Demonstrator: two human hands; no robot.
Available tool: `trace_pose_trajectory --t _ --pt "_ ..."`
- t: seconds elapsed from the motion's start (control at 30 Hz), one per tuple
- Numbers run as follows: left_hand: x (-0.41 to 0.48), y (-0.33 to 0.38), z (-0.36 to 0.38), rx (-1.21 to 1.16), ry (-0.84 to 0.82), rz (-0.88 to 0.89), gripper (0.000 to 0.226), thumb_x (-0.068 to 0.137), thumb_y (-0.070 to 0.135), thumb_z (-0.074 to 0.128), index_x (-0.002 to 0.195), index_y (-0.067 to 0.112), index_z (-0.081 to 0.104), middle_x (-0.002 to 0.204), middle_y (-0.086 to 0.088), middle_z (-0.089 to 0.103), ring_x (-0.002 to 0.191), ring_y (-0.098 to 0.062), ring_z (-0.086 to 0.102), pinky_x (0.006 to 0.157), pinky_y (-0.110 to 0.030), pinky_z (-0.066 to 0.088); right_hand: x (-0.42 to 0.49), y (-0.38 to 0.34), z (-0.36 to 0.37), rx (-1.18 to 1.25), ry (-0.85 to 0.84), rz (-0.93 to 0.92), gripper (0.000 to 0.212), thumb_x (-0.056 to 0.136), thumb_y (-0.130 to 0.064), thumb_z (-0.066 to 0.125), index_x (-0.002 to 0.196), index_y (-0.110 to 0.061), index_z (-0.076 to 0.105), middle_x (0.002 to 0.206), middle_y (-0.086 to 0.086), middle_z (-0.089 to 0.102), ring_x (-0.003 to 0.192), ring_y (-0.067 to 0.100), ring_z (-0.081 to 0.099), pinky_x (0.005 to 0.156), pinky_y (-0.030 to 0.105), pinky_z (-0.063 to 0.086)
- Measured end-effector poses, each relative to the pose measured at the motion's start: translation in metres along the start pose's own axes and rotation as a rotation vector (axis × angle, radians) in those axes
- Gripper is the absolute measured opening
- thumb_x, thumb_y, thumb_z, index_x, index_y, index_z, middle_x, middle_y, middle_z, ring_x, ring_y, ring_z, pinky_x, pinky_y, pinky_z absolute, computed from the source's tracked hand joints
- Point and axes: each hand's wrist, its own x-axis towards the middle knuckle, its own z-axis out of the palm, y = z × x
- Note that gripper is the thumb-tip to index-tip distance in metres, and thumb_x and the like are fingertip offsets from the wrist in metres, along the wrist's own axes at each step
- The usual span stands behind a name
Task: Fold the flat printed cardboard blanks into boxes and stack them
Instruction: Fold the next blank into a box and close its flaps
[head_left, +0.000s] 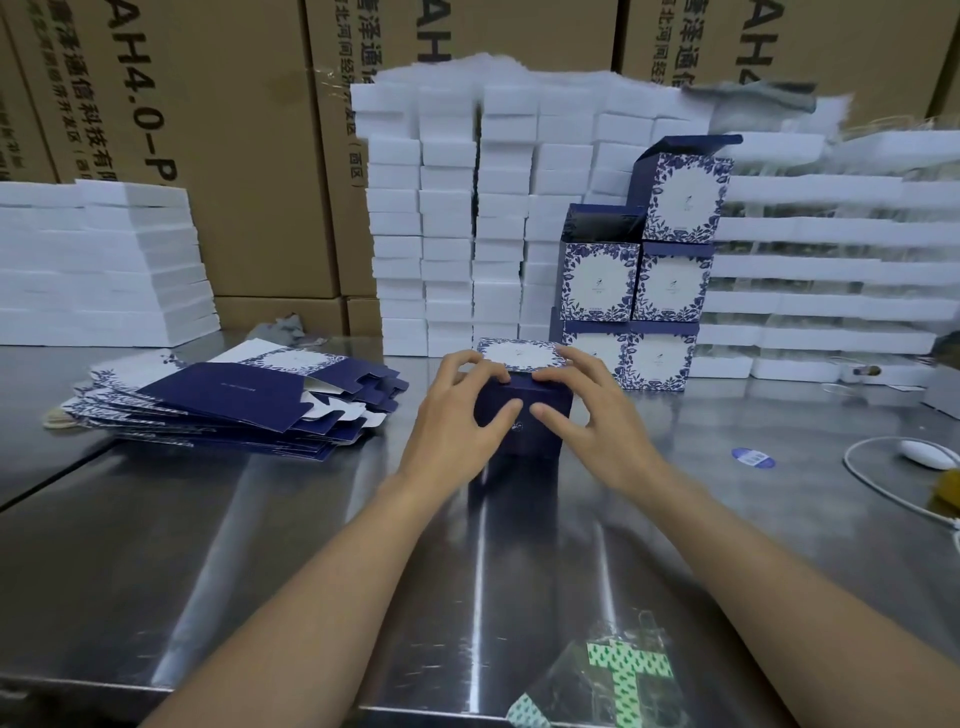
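Upright at the middle of the steel table (260, 545): a navy box (524, 421), white-and-blue floral panel on top. Gripped from both sides. Left hand (462, 410) with fingers curled over the top edge and thumb pressed on the near navy face. Right hand (587, 410) mirrored, fingers curled onto the floral panel, thumb on the same face, thumb tips close together. Side walls of the box hidden behind the palms.

Left of the box, well apart: a slumped pile of flat blanks (234, 400), navy and floral sides showing, tabs fanned toward the hands. Just behind the box and to its right: a stack of finished boxes (644, 291), two high on the left, three high on the right, the topmost of each column with its lid standing open.

Closing off the far edge of the table: a wall of white foam blocks (447, 234), a lower white stack (104, 260) at far left, long white trays (831, 260) at right. Beyond them, brown printed cartons (234, 130). Crumpled grey cloth (283, 327) behind the blanks.

On the right side of the table: a round blue sticker (753, 458), a white oval device (927, 454) with a white cable (872, 483) looping round it. At the near edge, between the forearms: a green-patterned scrap (628, 670), details unclear.
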Motion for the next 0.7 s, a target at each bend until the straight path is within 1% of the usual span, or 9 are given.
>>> trace_pose_trajectory --t 0.03,0.13,0.23,0.27,0.33,0.43,0.57,0.63,0.7 --pt "0.0 0.002 0.001 -0.004 -0.001 0.004 0.022 0.094 0.044 0.072 0.113 0.047 0.061 0.14 0.021 0.043 0.118 -0.001 0.056 0.088 -0.007 0.037 0.0 -0.005 0.0 -0.001 0.016 -0.021 0.032 0.097 -0.041 0.072 0.129 -0.036 0.069 0.153 -0.015 0.048 0.143 0.003 0.045 0.118 0.029 0.035" --pt "-0.001 0.004 0.002 0.029 -0.008 0.025 0.026 0.093 0.04 0.072 0.117 0.047 0.065 0.147 0.019 0.045 0.132 -0.008 0.051 0.099 -0.025 0.043 -0.001 -0.017 0.003 0.008 0.011 -0.054 0.027 0.095 -0.041 0.068 0.121 -0.035 0.071 0.135 -0.025 0.062 0.131 0.003 0.056 0.111 0.027 0.042" --pt "-0.001 0.004 0.001 0.087 0.001 0.039 0.027 0.092 0.037 0.074 0.117 0.044 0.069 0.147 0.02 0.049 0.139 -0.009 0.043 0.102 -0.025 0.038 -0.003 -0.018 0.007 0.022 0.016 -0.064 0.029 0.094 -0.031 0.072 0.122 -0.035 0.066 0.125 -0.039 0.057 0.123 -0.005 0.057 0.104 0.017 0.042" --pt "0.0 0.003 0.0 0.114 0.008 0.049 0.027 0.091 0.038 0.076 0.117 0.041 0.07 0.145 0.02 0.052 0.139 -0.009 0.042 0.103 -0.025 0.038 -0.003 -0.016 0.008 0.028 0.029 -0.057 0.032 0.094 -0.026 0.074 0.123 -0.033 0.064 0.125 -0.038 0.056 0.122 -0.006 0.057 0.103 0.014 0.041" --pt "0.001 0.002 0.0 0.172 0.025 0.082 0.026 0.091 0.037 0.078 0.116 0.035 0.072 0.135 0.019 0.062 0.136 -0.011 0.046 0.105 -0.03 0.043 -0.002 -0.011 0.007 0.019 0.041 -0.047 0.036 0.092 -0.016 0.077 0.125 -0.026 0.065 0.127 -0.027 0.057 0.122 -0.003 0.057 0.105 0.014 0.04" --pt "0.001 0.004 -0.001 0.25 0.039 0.097 0.02 0.09 0.035 0.079 0.109 0.035 0.072 0.113 0.021 0.071 0.118 -0.012 0.059 0.099 -0.037 0.045 -0.001 -0.009 0.007 -0.016 0.017 -0.056 0.039 0.09 -0.009 0.079 0.125 -0.022 0.067 0.126 -0.014 0.062 0.118 0.003 0.059 0.105 0.021 0.045" --pt "0.0 0.006 -0.002 0.363 0.077 0.16 0.013 0.094 0.041 0.075 0.105 0.036 0.073 0.106 0.019 0.073 0.107 -0.013 0.06 0.091 -0.034 0.037 -0.001 -0.009 0.007 -0.038 0.056 -0.058 0.024 0.092 -0.013 0.08 0.114 -0.019 0.074 0.128 -0.009 0.067 0.116 0.008 0.062 0.102 0.024 0.046" --pt "0.0 0.007 -0.003 0.368 0.077 0.171 0.009 0.096 0.041 0.073 0.103 0.036 0.075 0.102 0.018 0.073 0.104 -0.013 0.059 0.09 -0.034 0.036 0.0 -0.008 0.005 -0.079 0.071 -0.075 0.014 0.093 -0.016 0.08 0.106 -0.018 0.078 0.129 -0.007 0.069 0.117 0.009 0.061 0.102 0.018 0.042" --pt "0.0 0.008 -0.003 0.363 0.063 0.178 0.007 0.097 0.039 0.072 0.103 0.035 0.076 0.101 0.018 0.072 0.103 -0.013 0.059 0.091 -0.034 0.036 0.0 -0.009 0.006 -0.11 0.08 -0.105 0.006 0.092 -0.015 0.081 0.097 -0.017 0.079 0.12 -0.006 0.073 0.115 0.014 0.061 0.101 0.012 0.037"
